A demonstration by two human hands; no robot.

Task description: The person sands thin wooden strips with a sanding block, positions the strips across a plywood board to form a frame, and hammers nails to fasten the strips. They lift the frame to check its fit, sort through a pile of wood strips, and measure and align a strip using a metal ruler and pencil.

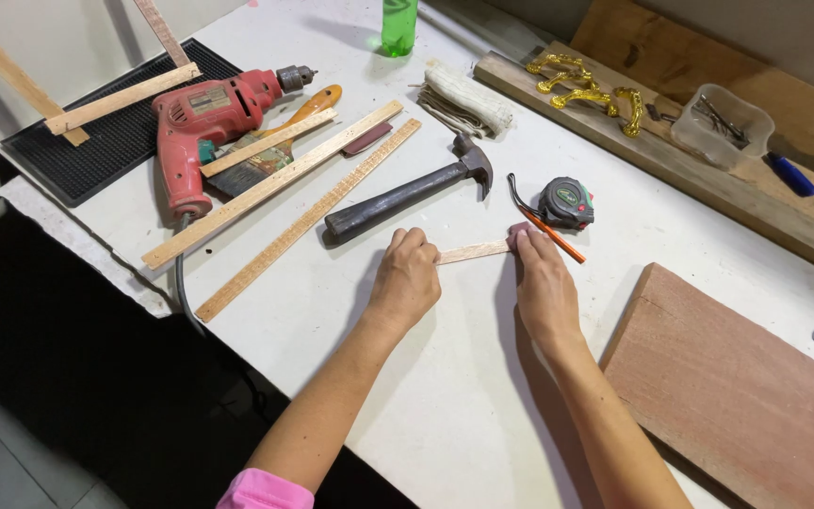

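Hands: two, left hand (405,279) and right hand (544,283)
Wooden strips: about seven, counting the short strip (473,252); those at the far corner overlap
Hammer (407,195): one
Red drill (209,123): one
Tape measure (565,203): one
Paintbrush (275,141): one
Reddish boards (723,382): one
Green bottle (398,24): one
Clear tub (720,125): one

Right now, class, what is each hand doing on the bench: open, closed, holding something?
Left hand: closed on one end of the short wooden strip.
Right hand: pressing a small pink piece on the strip's other end.
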